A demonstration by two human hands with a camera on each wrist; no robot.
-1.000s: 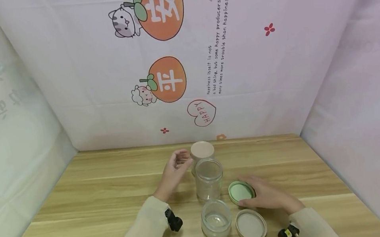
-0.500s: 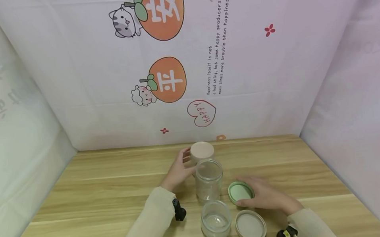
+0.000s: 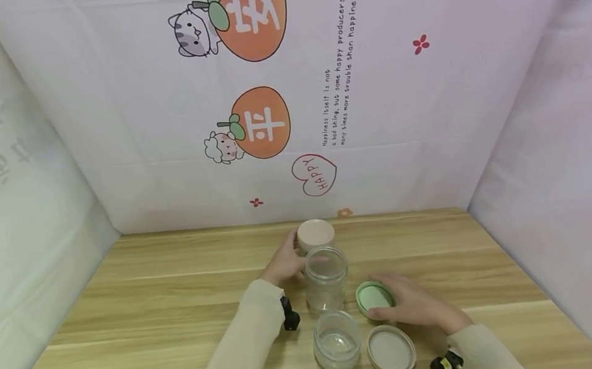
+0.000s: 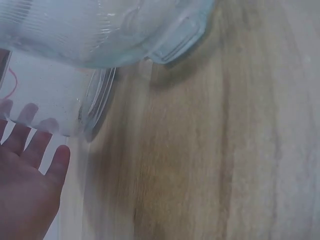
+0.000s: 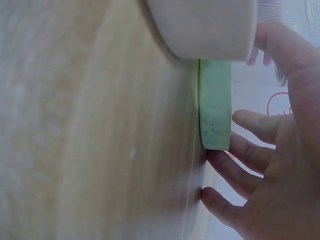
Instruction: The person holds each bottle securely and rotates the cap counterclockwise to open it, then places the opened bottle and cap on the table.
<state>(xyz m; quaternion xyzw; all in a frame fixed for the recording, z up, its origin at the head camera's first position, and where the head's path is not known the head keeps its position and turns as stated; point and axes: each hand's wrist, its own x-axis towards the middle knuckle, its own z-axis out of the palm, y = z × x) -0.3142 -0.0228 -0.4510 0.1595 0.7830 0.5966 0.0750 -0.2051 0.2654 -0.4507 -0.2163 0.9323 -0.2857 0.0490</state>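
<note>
In the head view my left hand [image 3: 285,262] curves round the far glass jar, which wears a pale pink lid [image 3: 315,233]. Its thumb shows through the open, tall glass jar [image 3: 327,289] standing just in front. From the left wrist, the far jar's glass [image 4: 52,85] has several fingertips [image 4: 60,157] along its side. My right hand [image 3: 413,303] holds a green jar lid [image 3: 375,300] by its edge, thumb on the near rim. That lid lies inside up on the table; the right wrist view shows its green side [image 5: 216,107] beside the fingers.
A short open glass jar [image 3: 337,344] stands nearest me, in line with the other two. To its right lies a beige lid [image 3: 391,351], inside up. White printed cloth [image 3: 166,133] walls off the back and sides of the wooden table [image 3: 141,329].
My left hand has moved right and closed in round the far jar with the pink lid. The right hand stays at the green lid; the jars stand where they were.
</note>
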